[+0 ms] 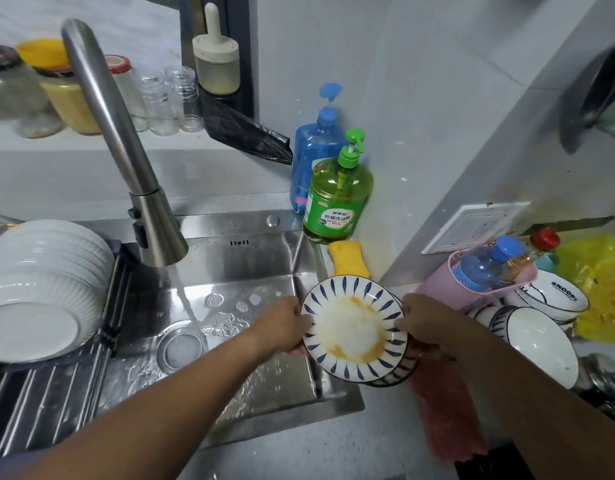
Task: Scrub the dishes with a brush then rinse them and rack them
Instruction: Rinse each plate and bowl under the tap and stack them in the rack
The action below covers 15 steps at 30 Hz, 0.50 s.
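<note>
The sink (250, 261) is your landmark, and the move turns on one thing: the stream from the tap (126, 140) falls into the basin well left of the plates (354, 329), so the stack has to travel left, off the sink's right rim and under the water; you hold it at that rim, tilted so the soiled face looks up at you, with orange residue ringing the centre; being round it has no long axis, only that tilt. Your left hand (281, 327) grips the left edge from the sink side, fingers curled behind; your right hand (423, 323) clasps the right edge, thumb on the rim, so both are closed on the stack and neither is free; the left is nearer the water. No brush can be made out. Counting, largest first: one rack (49, 403) across the sink's left side carrying a row of white dishes (46, 271), too overlapped to count; at least two plates in your grip, the lower mostly hidden; at least three bowls (541, 341) waiting right of the sink; two soap bottles (337, 199) at its back right corner; one yellow sponge (349, 259) just right of its rim.
</note>
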{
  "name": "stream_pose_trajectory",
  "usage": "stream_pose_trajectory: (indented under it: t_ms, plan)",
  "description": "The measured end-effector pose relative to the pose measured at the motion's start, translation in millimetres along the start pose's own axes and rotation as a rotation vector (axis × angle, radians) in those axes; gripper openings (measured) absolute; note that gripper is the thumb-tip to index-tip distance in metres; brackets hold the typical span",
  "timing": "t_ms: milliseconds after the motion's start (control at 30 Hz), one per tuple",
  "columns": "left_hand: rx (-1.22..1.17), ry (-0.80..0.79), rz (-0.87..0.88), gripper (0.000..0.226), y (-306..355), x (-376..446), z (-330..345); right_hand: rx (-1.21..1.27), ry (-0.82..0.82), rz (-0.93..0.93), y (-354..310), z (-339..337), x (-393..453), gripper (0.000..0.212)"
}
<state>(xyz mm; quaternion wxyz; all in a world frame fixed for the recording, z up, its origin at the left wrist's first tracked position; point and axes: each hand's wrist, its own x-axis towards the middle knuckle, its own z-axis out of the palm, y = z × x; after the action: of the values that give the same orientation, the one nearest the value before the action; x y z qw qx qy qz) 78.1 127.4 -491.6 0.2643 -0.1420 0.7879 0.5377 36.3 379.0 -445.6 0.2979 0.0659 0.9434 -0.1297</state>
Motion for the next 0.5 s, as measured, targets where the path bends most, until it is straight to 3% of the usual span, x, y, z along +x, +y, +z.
stream_pose_trajectory:
  t_ms: [67,167,200,267,500]
  plan:
    - [-0.167,0.035,-0.029,0.016,-12.9,-10.4,-21.8,0.016,0.027,-0.072,-25.4,1.1,-2.4,0.033]
    - [-0.316,0.070,-0.096,0.016,-31.3,-26.6,-55.0,0.043,-0.004,-0.118,-66.5,11.1,2.6,0.022]
    - [-0.341,0.065,-0.104,0.011,-36.7,-30.9,-62.9,0.044,-0.034,-0.126,-77.0,15.6,5.6,0.014]
    - [-0.369,0.057,-0.112,0.021,-49.7,-41.5,-82.9,0.096,-0.081,-0.164,-104.1,25.9,7.5,0.007]
    - [-0.429,0.204,-0.042,0.029,-88.4,-76.2,-153.1,0.364,-0.148,-0.231,-196.2,82.0,7.4,0.019]
